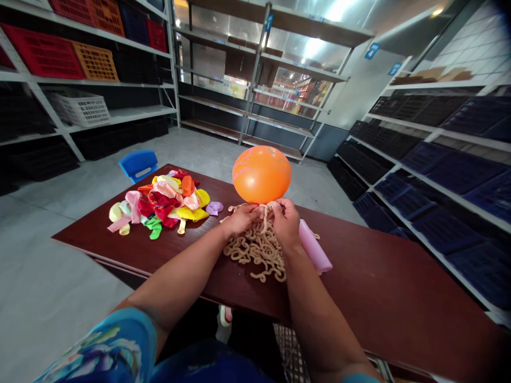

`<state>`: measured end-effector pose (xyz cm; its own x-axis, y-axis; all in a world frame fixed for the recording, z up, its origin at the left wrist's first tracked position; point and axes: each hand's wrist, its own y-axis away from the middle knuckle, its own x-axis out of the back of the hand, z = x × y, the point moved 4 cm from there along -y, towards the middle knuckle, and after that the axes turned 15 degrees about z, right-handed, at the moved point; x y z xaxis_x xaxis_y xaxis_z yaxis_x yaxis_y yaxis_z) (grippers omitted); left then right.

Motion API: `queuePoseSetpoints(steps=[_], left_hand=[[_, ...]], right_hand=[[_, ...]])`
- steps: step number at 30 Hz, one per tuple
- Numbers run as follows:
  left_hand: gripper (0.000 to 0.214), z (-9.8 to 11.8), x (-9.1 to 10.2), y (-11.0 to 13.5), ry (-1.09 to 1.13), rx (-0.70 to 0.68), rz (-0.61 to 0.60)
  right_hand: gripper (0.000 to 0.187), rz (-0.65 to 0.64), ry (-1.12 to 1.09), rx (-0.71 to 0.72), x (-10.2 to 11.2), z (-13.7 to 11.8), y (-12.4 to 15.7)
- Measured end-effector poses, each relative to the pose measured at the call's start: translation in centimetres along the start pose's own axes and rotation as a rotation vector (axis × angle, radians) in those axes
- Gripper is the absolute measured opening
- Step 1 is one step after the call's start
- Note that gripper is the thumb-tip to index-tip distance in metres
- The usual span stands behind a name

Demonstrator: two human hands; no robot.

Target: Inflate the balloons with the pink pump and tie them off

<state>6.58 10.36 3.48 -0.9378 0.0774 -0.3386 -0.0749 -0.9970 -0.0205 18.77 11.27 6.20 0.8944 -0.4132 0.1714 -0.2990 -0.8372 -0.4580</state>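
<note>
An inflated orange balloon [261, 175] with printed patterns stands up just beyond my hands. My left hand [243, 219] and my right hand [286, 215] are both closed under it, pinching a beige cord [265, 219] close to the balloon's neck. A short piece of that cord hangs down between them. Below lies a tangled heap of the same beige cord [255, 250] on the dark red table [367, 276]. The neck itself is hidden by the fingers. Right of my right hand rests a pink cylinder [315, 247], perhaps a balloon pump.
A pile of uninflated balloons [163, 199] in many colours covers the table's left part. Behind its far left edge stands a blue chair [138, 165]. Shelves with crates, such as a white basket [82, 108], line both sides; a metal rack [247, 114] stands at the back.
</note>
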Motion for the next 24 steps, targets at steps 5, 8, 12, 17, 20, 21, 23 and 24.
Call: queuePoseSetpoints(steps=[5, 8, 12, 17, 20, 21, 23, 24], left_hand=[[0.038, -0.3, -0.8, 0.9, -0.185, 0.011, -0.130], [0.037, -0.3, -1.3, 1.2, -0.272, -0.034, -0.154], [0.036, 0.3, -1.8, 1.6, -0.309, -0.109, -0.161], [0.038, 0.5, -2.0, 2.1, -0.233, -0.073, -0.106], [0.037, 0.3, -1.9, 1.8, -0.275, -0.107, -0.053], [0.037, 0.3, -1.7, 1.6, -0.316, -0.150, -0.022], [0.035, 0.6, -1.3, 1.2, -0.425, -0.277, 0.077], [0.035, 0.7, -1.0, 0.9, -0.481, -0.344, 0.144]], right_hand=[[0.018, 0.249, 0.212, 0.256, 0.9, -0.5, -0.2], [0.018, 0.253, 0.214, 0.200, 0.7, 0.1, -0.3], [0.022, 0.201, 0.139, 0.049, 0.4, 1.5, -0.4], [0.027, 0.161, 0.024, -0.036, 0.1, 2.4, -0.4], [0.026, 0.161, -0.106, -0.115, -0.2, 2.6, -0.4], [0.025, 0.163, -0.171, -0.153, -0.3, 2.6, -0.4], [0.023, 0.153, -0.318, -0.224, -0.5, 2.5, -0.4], [0.022, 0.141, -0.390, -0.249, -0.7, 2.4, -0.3]])
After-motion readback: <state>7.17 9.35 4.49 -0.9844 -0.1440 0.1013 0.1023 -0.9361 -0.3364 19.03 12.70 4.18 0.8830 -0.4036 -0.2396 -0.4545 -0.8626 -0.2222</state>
